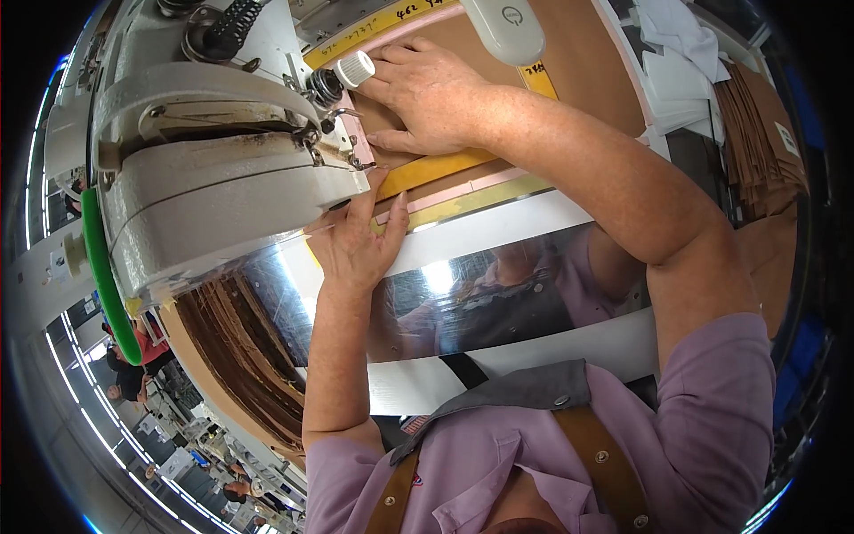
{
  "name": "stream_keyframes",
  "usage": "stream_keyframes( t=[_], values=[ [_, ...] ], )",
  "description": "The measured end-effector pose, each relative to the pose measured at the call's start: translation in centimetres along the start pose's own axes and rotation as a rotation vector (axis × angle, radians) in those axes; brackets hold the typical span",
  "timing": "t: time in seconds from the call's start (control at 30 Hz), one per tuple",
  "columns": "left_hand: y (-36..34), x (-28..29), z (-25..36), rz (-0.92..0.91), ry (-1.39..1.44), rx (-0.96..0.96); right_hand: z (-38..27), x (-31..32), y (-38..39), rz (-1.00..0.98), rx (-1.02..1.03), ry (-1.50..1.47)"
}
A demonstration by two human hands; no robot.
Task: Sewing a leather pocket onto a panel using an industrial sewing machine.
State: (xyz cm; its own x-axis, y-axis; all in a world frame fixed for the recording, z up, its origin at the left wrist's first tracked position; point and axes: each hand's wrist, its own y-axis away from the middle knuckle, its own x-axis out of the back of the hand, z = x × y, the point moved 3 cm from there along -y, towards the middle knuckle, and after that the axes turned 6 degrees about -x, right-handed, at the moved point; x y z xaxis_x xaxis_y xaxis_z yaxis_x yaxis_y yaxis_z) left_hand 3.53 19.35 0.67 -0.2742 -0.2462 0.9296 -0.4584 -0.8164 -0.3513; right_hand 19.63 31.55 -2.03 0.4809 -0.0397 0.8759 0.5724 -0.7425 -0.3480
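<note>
My right hand (427,98) lies with fingers spread on a brown sheet (587,98) in a frame of yellow strips (438,171) with pink and pale edging (471,189). My left hand (356,240) is at the lower left of the sheet, thumb and index apart on the edge beside the sewing machine head (222,205); some fingertips are hidden under it. The machine's needle area (356,160) sits between my hands, near the sheet's left edge. A small white device (503,27) hangs over the back of the sheet.
A stack of brown pieces (756,133) and white sheets (676,80) lie at the right. Curved brown pieces (236,338) are stacked at the lower left. The shiny metal bed (480,303) lies nearer me. Other people (133,365) are in the far left background.
</note>
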Motion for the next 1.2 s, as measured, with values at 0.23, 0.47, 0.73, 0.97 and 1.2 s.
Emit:
stream_keyframes(
  t=[0.23,0.47,0.73,0.97,1.2],
  values=[
    [0.2,-0.8,0.1,0.027,-0.002,0.033,0.4,0.2,0.0,-0.021,-0.03,-0.073],
    [-0.2,-0.7,0.7,-0.019,-0.096,0.031,0.6,0.3,0.0,-0.087,-0.045,-0.118],
    [0.3,-0.7,1.6,-0.104,-0.21,0.096,0.5,0.3,0.1,-0.099,-0.058,-0.089],
    [0.4,-0.6,2.4,-0.13,-0.185,0.113,0.5,0.3,0.1,-0.122,-0.068,-0.048],
    [-0.1,-0.5,4.7,-0.146,-0.116,0.122,0.3,0.0,0.0,-0.089,-0.05,-0.051]
  ],
)
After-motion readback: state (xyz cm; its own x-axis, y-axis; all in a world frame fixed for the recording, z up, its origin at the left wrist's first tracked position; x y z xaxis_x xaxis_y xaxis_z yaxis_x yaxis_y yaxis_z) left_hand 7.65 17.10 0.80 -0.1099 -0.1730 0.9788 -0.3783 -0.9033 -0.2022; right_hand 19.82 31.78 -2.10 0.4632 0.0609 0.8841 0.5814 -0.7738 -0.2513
